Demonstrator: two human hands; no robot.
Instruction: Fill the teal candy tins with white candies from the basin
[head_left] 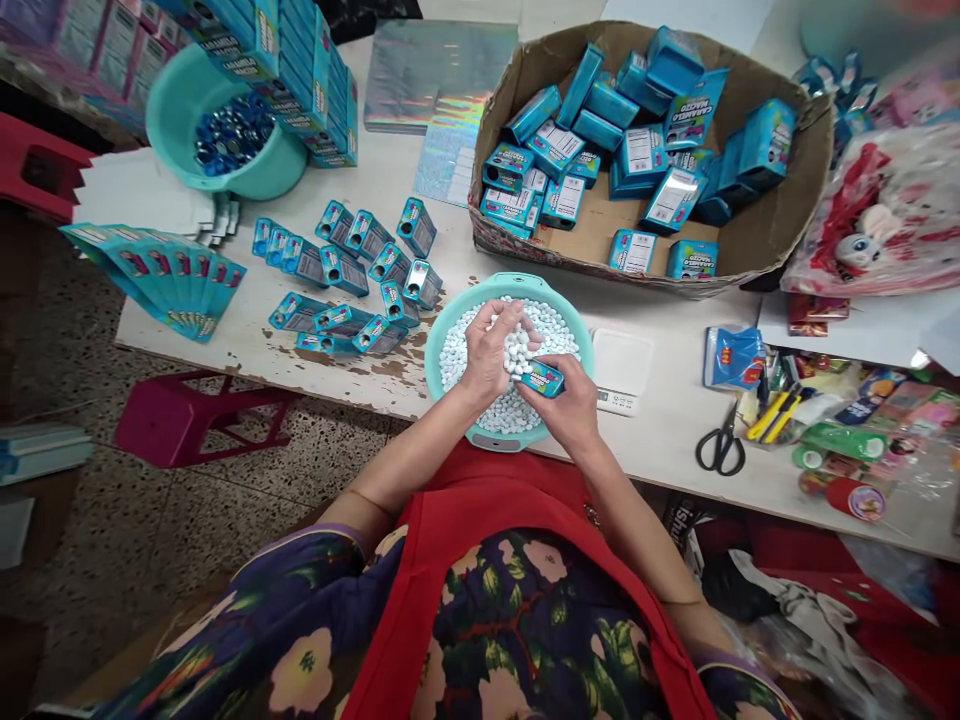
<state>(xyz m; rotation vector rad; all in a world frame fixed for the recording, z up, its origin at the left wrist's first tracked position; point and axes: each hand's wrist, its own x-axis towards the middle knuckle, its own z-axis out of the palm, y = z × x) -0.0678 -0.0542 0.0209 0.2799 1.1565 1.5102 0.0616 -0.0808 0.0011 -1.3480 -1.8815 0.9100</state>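
Over a turquoise tub (pixel 438 345) of white candies (pixel 555 325), my left hand (pixel 491 348) is cupped around a heap of the candies. My right hand (pixel 568 402) grips a small blue candy box (pixel 543 379) just beside it, above the same tub. Candies from the left palm lie against the end of that box, but its opening is hidden from me. Right of the tub sits a white digital scale (pixel 622 365). To the left, several similar blue boxes (pixel 345 270) stand in loose groups on the table.
A cardboard carton (pixel 705 280) at the back holds many blue boxes. Scissors (pixel 721 440), yellow cutters (pixel 776 412) and packets lie at the right. A turquoise bucket (pixel 277 178), stacked boxes (pixel 330 100) and fanned blue card sheets (pixel 161 280) occupy the left. A magenta stool (pixel 161 420) stands below.
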